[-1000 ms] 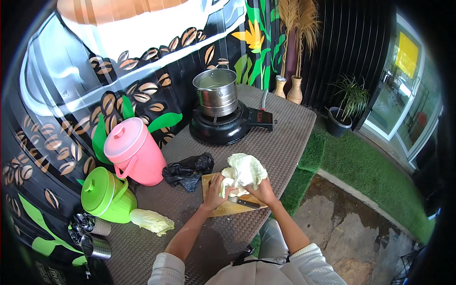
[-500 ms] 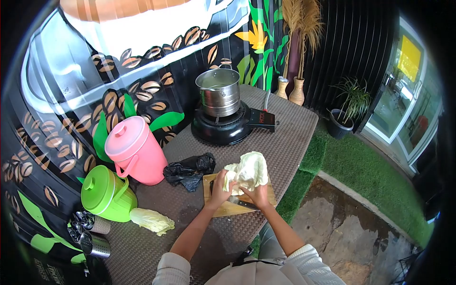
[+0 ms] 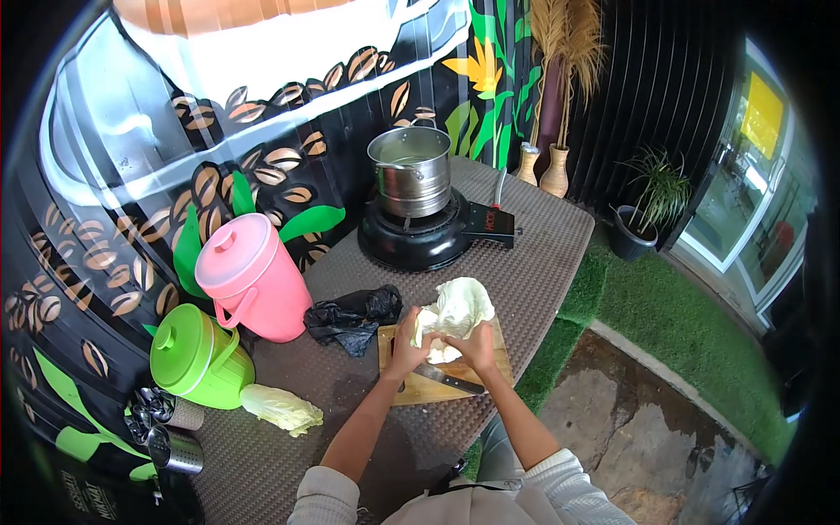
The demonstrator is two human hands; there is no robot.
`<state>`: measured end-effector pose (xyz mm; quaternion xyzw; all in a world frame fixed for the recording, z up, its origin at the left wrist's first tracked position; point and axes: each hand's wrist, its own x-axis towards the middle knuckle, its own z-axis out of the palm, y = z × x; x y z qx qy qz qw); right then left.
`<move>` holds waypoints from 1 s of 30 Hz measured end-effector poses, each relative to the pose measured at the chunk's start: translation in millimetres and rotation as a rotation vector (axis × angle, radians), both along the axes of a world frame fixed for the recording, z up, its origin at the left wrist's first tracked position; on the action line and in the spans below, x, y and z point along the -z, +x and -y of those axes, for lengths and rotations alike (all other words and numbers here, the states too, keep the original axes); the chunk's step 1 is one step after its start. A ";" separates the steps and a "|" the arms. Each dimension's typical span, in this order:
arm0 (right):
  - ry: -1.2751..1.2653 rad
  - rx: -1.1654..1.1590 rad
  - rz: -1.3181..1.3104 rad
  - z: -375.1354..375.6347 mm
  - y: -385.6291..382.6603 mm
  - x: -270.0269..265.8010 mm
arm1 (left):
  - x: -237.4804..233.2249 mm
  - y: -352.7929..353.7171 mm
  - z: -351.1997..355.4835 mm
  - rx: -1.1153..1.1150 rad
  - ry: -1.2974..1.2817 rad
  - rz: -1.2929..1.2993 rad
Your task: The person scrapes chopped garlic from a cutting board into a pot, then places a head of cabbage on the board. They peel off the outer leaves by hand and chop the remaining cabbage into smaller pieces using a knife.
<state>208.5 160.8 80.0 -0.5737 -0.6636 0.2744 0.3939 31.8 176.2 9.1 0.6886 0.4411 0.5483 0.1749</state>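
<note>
- Far left: green lidded bin [image 3: 197, 354] and pink jug [image 3: 249, 276], with a loose cabbage piece [image 3: 280, 409] near them.
- Black bag [image 3: 350, 315] lies just left of the cutting board [image 3: 418, 391].
- Left hand [image 3: 407, 343] and right hand [image 3: 477, 348] both grip the cabbage [image 3: 457, 311] over the board, with the knife [image 3: 446, 379] lying beneath.
- Far side: steel pot [image 3: 413, 171] on the stove [image 3: 420, 241]; its red lettering is too small to read.

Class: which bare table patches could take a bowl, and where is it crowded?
Bare: right of the black stove to the woven table's edge; between the pale cabbage leaf and wooden cutting board. Crowded: by the pink plastic jug.
</note>
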 end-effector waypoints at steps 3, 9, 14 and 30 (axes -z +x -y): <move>0.079 -0.027 -0.138 -3.4 3.0 17.1 | 10.4 0.1 -2.5 0.001 0.011 -0.036; 0.167 0.012 -0.332 -0.9 4.3 17.4 | -10.9 14.0 0.0 -0.063 0.056 0.025; 0.174 0.007 -0.411 -7.1 4.3 32.5 | -11.4 13.8 -4.9 -0.046 0.040 -0.026; 0.138 0.006 -0.503 -17.5 8.9 32.4 | -22.3 20.9 1.5 -0.021 0.057 0.029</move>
